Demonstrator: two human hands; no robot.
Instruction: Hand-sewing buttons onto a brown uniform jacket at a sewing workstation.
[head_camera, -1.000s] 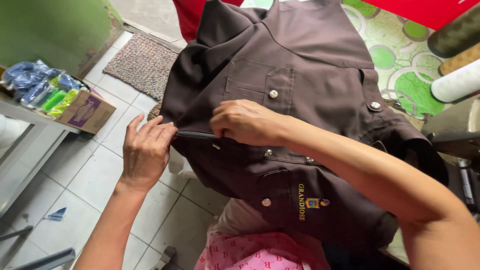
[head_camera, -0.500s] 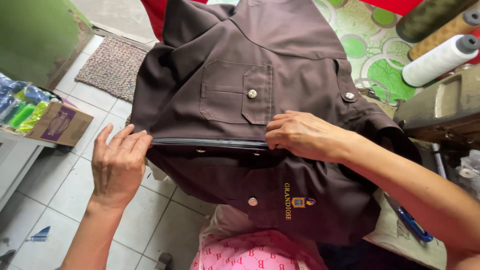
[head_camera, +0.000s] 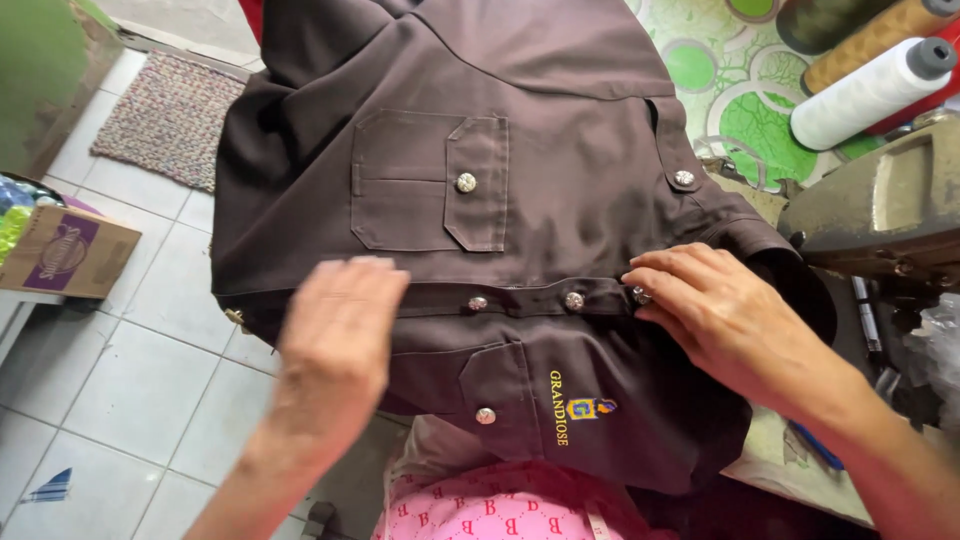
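I see a dark brown shirt (head_camera: 540, 230) spread front-up across the table's near edge, part of it hanging off toward my lap and the tiled floor (head_camera: 120, 380). Its long axis runs left to right in the head view: the buttoned placket lies as a horizontal band, with the collar end off to the right near the sewing machine (head_camera: 880, 200) and the hem end toward the left, over the floor. One chest pocket (head_camera: 430, 180) with a silver button sits above the placket, another below it beside a yellow embroidered crest.

My right hand (head_camera: 730, 320) rests on the placket at its right end, fingers curled and pinching the cloth at a silver button (head_camera: 640, 295). My left hand (head_camera: 340, 330) lies flat and open on the shirt's left part, fingers together, gripping nothing; it is blurred.

Thread cones (head_camera: 870, 90) stand at the table's far right corner on a green-patterned cover. A cardboard box (head_camera: 65, 255) sits at the left, and a woven mat (head_camera: 170, 115) lies on the floor beyond.
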